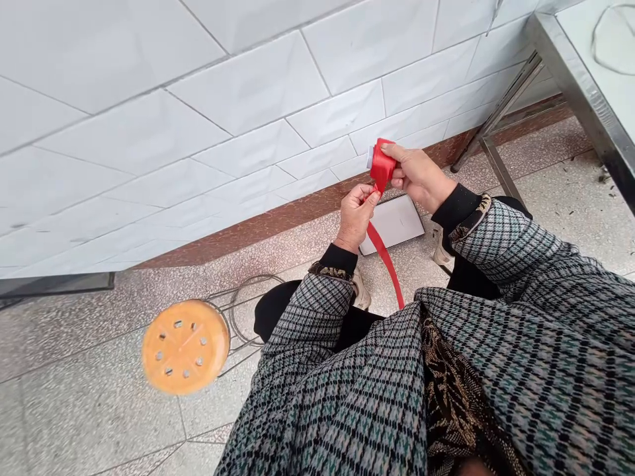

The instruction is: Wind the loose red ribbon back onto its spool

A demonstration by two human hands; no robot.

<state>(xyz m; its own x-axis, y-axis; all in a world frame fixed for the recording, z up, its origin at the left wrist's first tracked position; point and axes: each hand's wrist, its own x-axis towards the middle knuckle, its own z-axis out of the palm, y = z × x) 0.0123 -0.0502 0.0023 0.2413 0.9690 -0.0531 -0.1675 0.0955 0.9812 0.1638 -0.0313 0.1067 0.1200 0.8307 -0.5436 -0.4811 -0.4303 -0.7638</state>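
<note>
Between my two hands is a red ribbon (385, 261), wound around a pale flat core (370, 157). My right hand (415, 173) is closed on the wound part, thumb on top and fingers beneath. Lower and to the left, my left hand (356, 215) pinches the ribbon where it leaves the winding. From there a loose length hangs down in a curve toward my lap. Under the hands, a shallow white box (397, 225) with a dark rim lies on the floor, partly covered by my left hand and the ribbon.
An orange round stool (186, 347) with holes in its seat and metal legs stands at the left. White tiled wall (248, 86) rises in front. At the right is a metal-framed table (580, 86). My shoes (361, 291) show beside the box.
</note>
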